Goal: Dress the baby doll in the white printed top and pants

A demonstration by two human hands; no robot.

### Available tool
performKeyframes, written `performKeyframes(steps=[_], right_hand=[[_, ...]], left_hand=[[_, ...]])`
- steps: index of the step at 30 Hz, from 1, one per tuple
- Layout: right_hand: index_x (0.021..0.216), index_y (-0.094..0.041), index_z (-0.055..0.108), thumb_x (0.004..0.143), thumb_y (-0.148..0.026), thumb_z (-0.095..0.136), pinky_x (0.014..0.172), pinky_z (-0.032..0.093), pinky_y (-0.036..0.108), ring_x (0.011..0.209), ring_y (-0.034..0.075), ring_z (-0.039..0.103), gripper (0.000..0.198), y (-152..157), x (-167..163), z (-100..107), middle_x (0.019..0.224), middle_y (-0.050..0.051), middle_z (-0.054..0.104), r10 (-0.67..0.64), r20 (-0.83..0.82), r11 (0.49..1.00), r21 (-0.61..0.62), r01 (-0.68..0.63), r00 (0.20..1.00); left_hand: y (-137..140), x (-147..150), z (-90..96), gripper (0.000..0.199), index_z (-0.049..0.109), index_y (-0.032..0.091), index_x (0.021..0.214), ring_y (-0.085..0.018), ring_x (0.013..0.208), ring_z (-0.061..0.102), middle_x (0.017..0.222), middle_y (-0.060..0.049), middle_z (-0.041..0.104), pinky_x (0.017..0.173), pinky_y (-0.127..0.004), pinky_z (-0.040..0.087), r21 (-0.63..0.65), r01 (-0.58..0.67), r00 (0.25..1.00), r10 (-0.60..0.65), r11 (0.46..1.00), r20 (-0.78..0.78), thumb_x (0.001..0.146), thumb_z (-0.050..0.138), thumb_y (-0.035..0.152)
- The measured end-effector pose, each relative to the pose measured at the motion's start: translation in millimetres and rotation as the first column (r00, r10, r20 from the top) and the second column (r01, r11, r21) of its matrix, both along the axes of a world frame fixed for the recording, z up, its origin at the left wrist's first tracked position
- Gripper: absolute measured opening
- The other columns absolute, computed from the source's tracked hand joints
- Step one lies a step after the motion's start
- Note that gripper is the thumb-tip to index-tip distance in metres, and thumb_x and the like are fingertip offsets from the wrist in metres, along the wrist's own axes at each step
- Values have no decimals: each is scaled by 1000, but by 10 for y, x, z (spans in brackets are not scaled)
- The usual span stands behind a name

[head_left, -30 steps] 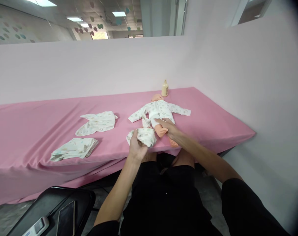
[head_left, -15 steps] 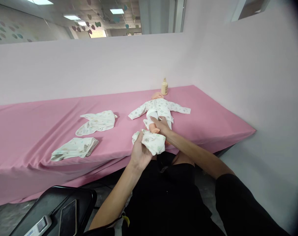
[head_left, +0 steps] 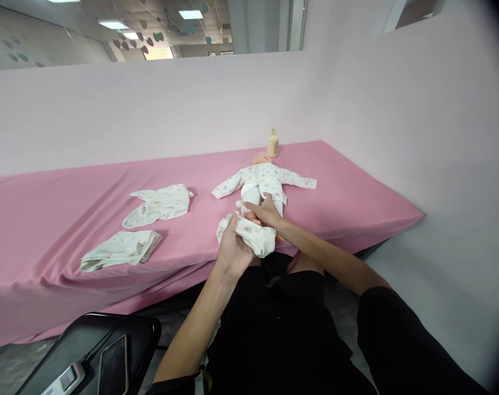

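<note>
A baby doll (head_left: pixel 261 158) lies on its back in a white patterned long-sleeved top (head_left: pixel 266 174), with white on its upper legs. My left hand (head_left: pixel 234 251) is closed around bunched white patterned baby clothing (head_left: pixel 257 235), which looks like pants, just in front of the doll's feet. The cloth's upper edge overlaps one foot (head_left: pixel 251 217). Reaching in from the right, my right hand (head_left: pixel 268 210) is closed around the doll's lower leg at that foot. Its fingertips are partly hidden, and the other foot is mostly covered.
A cream pump bottle (head_left: pixel 273 144) stands behind the doll's head. On the left of the pink-covered table (head_left: pixel 183 164) lie a white garment (head_left: pixel 163 204) and a folded cloth (head_left: pixel 122 249). A black chair (head_left: pixel 145 329) at lower left bears a phone (head_left: pixel 113 366) and a small device (head_left: pixel 66 378).
My right hand has shifted down the doll's leg toward the foot, which is now more covered. The bunched clothing in my left hand has come up against the foot.
</note>
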State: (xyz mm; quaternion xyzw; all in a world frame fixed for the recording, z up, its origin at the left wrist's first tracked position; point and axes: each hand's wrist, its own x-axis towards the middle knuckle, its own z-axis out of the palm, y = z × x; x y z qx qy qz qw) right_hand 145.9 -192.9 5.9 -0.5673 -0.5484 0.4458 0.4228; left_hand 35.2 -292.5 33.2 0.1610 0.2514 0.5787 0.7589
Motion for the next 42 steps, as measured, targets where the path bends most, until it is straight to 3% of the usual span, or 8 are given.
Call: performKeyframes(steps=[6, 16, 22, 26, 29, 34, 39, 42], right_hand=[[152, -11, 19, 67, -52, 78, 109, 43, 33, 134, 28, 49, 111, -7, -22, -90, 147, 21, 47, -14, -35, 995, 98, 17, 999], [150, -17, 23, 67, -45, 78, 95, 53, 34, 126, 28, 54, 103, -17, -16, -121, 148, 19, 45, 24, -111, 998, 54, -18, 994], [147, -10, 24, 73, -36, 74, 86, 52, 27, 112, 22, 59, 92, -72, -11, -67, 135, 17, 52, 74, -113, 997, 21, -72, 991], [142, -13, 36, 79, -43, 69, 86, 52, 31, 108, 23, 60, 77, -249, 77, 45, 130, 14, 53, 135, 0, 991, -9, -135, 991], [126, -16, 54, 80, -50, 68, 93, 50, 36, 113, 24, 56, 59, -462, 221, 145, 132, 14, 50, 148, 158, 978, 123, -168, 976], [121, -17, 57, 75, -47, 74, 90, 48, 38, 109, 25, 55, 57, -720, 388, 265, 120, 10, 55, 468, 348, 832, 137, -538, 813], [94, -20, 50, 74, -29, 63, 68, 41, 31, 87, 20, 55, 25, -756, 264, 256, 98, 3, 57, 290, 544, 869, 195, -455, 788], [89, -21, 45, 75, -26, 57, 63, 36, 30, 80, 18, 52, 19, -769, 183, 245, 95, 3, 56, 202, 604, 879, 235, -415, 771]], left_hand=[[-12, 52, 38, 26, 68, 15, 105, -16, 77, 67, 91, -7, 69, 71, -27, 57, -32, 46, 999, -47, 998, -2, 98, 53, 35], [5, 248, 0, 26, 68, 16, 113, -15, 80, 70, 96, -6, 73, 82, -29, 58, -72, -99, 993, 94, 992, -70, 100, 52, 32], [151, 266, -90, 20, 69, 16, 109, -14, 76, 70, 92, -4, 73, 78, -25, 57, -96, -152, 985, 142, 984, -102, 97, 57, 26], [216, 196, -118, 21, 68, 13, 106, -14, 75, 70, 87, -5, 73, 76, -25, 57, -129, -136, 987, 123, 982, -106, 97, 57, 28], [230, 126, -137, 21, 68, 13, 98, -14, 71, 69, 83, -5, 72, 71, -24, 56, -139, -130, 988, 116, 982, -106, 97, 55, 29], [221, 63, -168, 29, 68, 12, 88, -14, 66, 66, 75, -4, 69, 69, -25, 55, -89, -21, 986, 6, 996, -165, 90, 65, 41], [196, 73, -165, 25, 66, 14, 79, -12, 66, 64, 73, 0, 66, 71, -23, 52, -7, -30, 984, 28, 1000, -175, 84, 72, 38], [166, 73, -152, 27, 64, 14, 74, -10, 65, 61, 70, 2, 63, 69, -22, 50, 37, -25, 982, 31, 999, -185, 82, 74, 38]])
